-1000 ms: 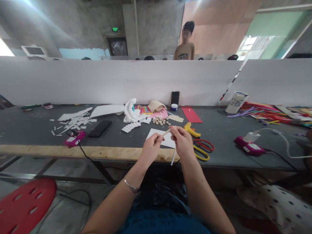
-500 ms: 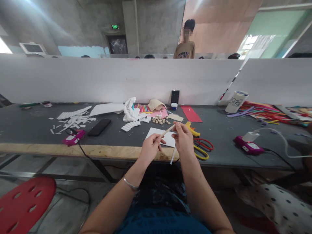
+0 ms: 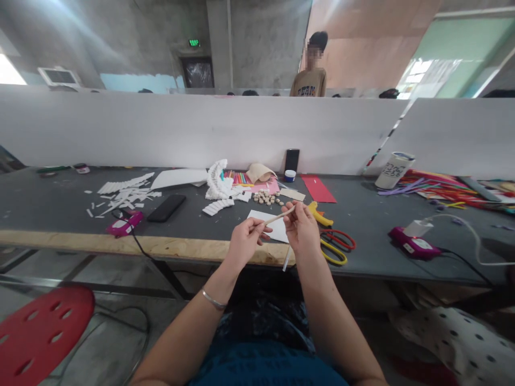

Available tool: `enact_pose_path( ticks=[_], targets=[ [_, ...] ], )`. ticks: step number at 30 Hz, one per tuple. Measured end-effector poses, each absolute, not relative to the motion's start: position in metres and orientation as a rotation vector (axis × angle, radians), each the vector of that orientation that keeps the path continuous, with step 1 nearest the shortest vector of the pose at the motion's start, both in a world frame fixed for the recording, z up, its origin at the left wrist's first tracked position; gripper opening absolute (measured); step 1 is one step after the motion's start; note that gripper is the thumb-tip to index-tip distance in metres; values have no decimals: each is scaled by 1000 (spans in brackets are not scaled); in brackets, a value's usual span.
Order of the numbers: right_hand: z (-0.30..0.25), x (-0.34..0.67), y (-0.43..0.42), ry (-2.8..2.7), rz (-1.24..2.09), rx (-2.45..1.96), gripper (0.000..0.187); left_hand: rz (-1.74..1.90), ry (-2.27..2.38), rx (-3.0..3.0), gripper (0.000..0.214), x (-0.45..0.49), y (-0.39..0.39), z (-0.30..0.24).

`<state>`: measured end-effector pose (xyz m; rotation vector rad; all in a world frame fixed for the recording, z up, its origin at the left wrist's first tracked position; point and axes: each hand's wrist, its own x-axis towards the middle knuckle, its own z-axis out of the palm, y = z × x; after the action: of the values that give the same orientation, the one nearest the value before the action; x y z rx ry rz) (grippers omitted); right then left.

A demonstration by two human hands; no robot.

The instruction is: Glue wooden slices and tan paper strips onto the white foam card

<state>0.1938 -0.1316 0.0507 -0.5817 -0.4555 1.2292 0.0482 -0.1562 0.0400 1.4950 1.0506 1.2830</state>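
My left hand (image 3: 244, 242) and my right hand (image 3: 302, 229) meet above the table's front edge, both pinching a thin rolled paper stick (image 3: 278, 216) that slants up to the right between them. A white strip (image 3: 286, 258) hangs down below my right hand; whether the fingers hold it too I cannot make out. Just behind the hands lies a white sheet of paper (image 3: 270, 225).
On the grey table (image 3: 48, 214): yellow glue gun (image 3: 319, 214), red and yellow scissors (image 3: 337, 245), wooden beads (image 3: 266, 199), white paper pieces (image 3: 120, 194), black phone (image 3: 166, 208), red paper (image 3: 317, 188), two pink devices with cables (image 3: 413, 244). A red stool (image 3: 40, 332) stands lower left. A person (image 3: 310, 69) stands beyond the white partition.
Both hands have shifted slightly up and away from me. The visible length of the stick between the hands has grown as the left hand slid down it.
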Motion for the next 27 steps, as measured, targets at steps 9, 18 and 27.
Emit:
enact_pose_path(
  ticks=[9,18,27],
  targets=[
    [61,208,-138,-754,1485,-514,28,1385,1315,1825,14,33,-159,58],
    [71,210,-151,-1323,1296,-768,34,1230,1320,2184,10,26,-165,85],
    [78,209,-167,-1874,590,-1083,22,1091,1329,2193,14,24,-178,97]
  ],
)
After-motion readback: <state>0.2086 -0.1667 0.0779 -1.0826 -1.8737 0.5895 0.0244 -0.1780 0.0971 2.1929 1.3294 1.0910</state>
